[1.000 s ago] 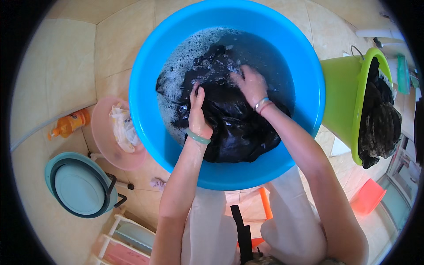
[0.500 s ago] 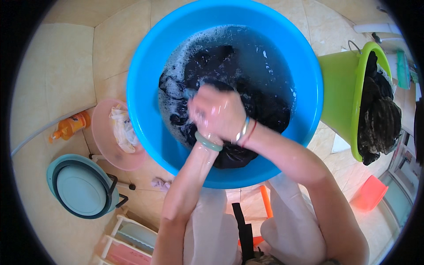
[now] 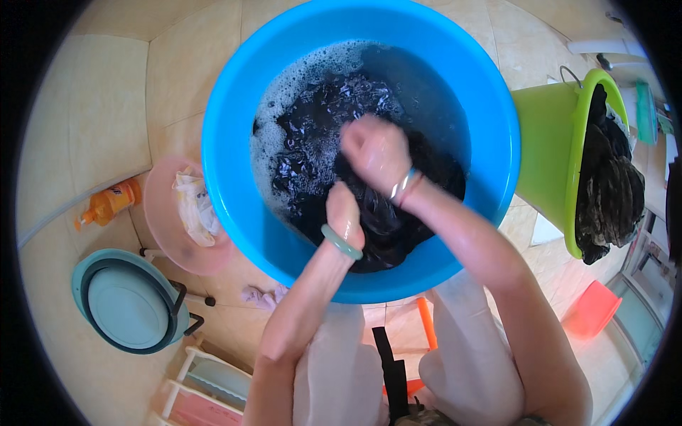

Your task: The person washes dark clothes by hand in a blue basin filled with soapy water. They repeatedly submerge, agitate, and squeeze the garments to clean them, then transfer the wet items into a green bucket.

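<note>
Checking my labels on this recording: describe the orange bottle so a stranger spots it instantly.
Start at the big blue tub; left of it is a pink basin. Just left of that is the bottle. Its orange colour and slim shape distinguish it from that basin and the teal basin.

Cloth lies in the tub on the floor, bucket to its right, basin and bottle toward the floor's left edge

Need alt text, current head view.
A person's left hand and right hand work at wet black cloth in a large blue tub of sudsy water. A green bucket of dark fabric is at right; a pink basin and orange bottle are at left.
</note>
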Demonstrator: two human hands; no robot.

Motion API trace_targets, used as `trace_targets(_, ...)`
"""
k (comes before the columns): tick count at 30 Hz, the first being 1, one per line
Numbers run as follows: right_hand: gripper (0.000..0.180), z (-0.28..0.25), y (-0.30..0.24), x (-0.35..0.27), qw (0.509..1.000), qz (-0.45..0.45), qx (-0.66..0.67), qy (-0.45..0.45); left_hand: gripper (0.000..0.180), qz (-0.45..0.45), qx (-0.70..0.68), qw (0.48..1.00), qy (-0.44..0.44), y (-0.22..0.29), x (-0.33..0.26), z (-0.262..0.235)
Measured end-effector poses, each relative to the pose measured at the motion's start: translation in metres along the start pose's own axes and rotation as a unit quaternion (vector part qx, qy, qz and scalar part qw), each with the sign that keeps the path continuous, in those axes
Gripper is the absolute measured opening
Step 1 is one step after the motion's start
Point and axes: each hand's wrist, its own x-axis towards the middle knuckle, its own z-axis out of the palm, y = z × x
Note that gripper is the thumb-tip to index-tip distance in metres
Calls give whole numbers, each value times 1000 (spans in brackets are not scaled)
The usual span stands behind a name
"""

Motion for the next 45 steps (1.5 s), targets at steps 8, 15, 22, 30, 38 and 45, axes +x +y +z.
trace_targets(8,37,-21,81,-15,986,146,-76,-20,31,31,-55,997,-46,41,55,-24)
trace_targets(15,30,-9,62,-8,981,189,-19,-42,42,65,-29,992,-108,33,50,-10)
trace_targets(22,20,-47,-95,-45,981,-109,113,-114,44,8,-58,963,-264,39,42,-11)
trace_targets(30,12,-14,-49,17,997,-47,58,16,33,77,-127,979,-142,4,18,-7)
trace_targets(38,19,-26,-49,-12,992,58,109,5,30,5,-97,992,-85,4,26,-15)
trace_targets(45,24,-2,-11,-4,1000,8,17,-14,32,74,-22,994,-73,-4,19,-17)
